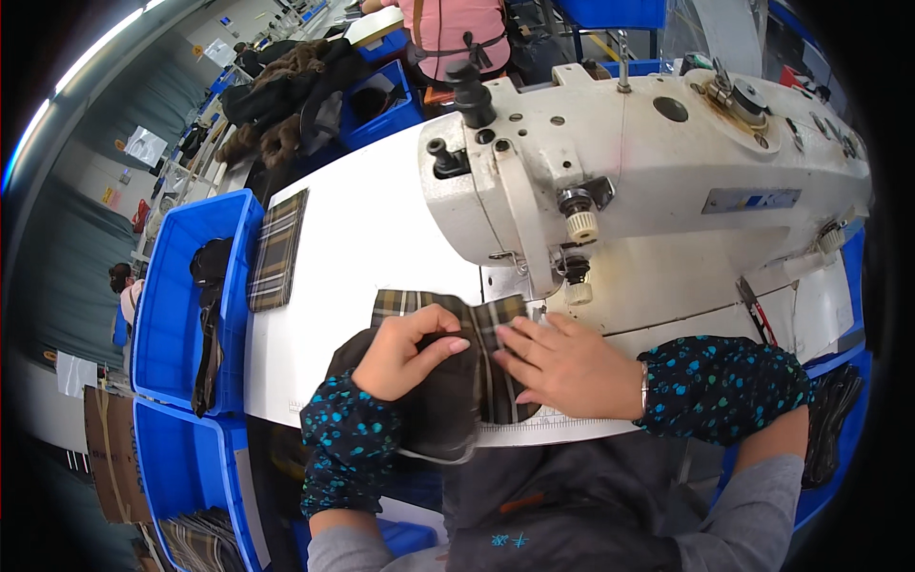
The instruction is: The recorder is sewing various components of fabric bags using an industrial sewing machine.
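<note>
In front of me a plaid fabric piece (498, 404) in brown, grey and tan lies on the white sewing table, joined or overlapped with a dark brown fabric piece (434, 405) on its left. My left hand (405, 355) is closed, thumb and curled forefinger pinching the dark fabric near its upper edge. Flat on the plaid side rests my right hand (572, 367), fingers stretched out and spread. Just beyond both hands stands a white industrial sewing machine (658, 162); its needle area is partly hidden behind the machine head and my right fingers.
A folded plaid piece (277, 253) lies at the table's left edge. Blue bins (152, 315) with dark and plaid fabric stand left of it. Red-handled snips (760, 315) lie right of the machine. Behind the table sits a person in pink (457, 33) near piled dark garments (286, 91).
</note>
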Tool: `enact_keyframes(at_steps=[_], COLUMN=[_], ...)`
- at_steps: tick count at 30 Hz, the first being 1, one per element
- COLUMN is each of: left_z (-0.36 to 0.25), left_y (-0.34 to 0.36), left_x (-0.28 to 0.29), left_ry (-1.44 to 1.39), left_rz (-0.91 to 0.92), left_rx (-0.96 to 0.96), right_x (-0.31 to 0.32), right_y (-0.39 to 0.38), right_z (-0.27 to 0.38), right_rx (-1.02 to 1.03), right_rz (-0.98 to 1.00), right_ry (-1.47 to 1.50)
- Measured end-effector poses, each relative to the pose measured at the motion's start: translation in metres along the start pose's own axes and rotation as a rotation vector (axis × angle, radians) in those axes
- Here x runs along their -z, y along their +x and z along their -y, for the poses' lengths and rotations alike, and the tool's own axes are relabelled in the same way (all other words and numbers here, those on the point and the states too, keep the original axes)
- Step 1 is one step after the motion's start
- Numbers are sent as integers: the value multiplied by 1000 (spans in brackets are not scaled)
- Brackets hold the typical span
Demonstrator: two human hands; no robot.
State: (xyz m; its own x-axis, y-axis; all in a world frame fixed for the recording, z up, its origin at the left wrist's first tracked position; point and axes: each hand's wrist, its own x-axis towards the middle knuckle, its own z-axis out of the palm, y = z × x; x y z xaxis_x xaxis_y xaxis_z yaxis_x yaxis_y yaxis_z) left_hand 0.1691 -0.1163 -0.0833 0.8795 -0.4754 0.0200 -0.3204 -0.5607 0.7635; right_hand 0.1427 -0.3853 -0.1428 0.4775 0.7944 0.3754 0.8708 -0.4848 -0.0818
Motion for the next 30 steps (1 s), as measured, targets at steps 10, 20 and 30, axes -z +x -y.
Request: enact_keyframes(at_steps=[10,20,30], left_z=[-21,-9,-13], left_y=[58,65,63], left_x=[-28,-43,-47], left_ry=[399,543,379], left_rz=[32,22,-28], left_rx=[-138,-10,21], right_x=[5,14,6], right_y=[-3,-6,-4], right_z=[5,-7,-9], right_rx=[1,44,151], right_rz=[92,91,-181], right_ry=[33,-70,-205])
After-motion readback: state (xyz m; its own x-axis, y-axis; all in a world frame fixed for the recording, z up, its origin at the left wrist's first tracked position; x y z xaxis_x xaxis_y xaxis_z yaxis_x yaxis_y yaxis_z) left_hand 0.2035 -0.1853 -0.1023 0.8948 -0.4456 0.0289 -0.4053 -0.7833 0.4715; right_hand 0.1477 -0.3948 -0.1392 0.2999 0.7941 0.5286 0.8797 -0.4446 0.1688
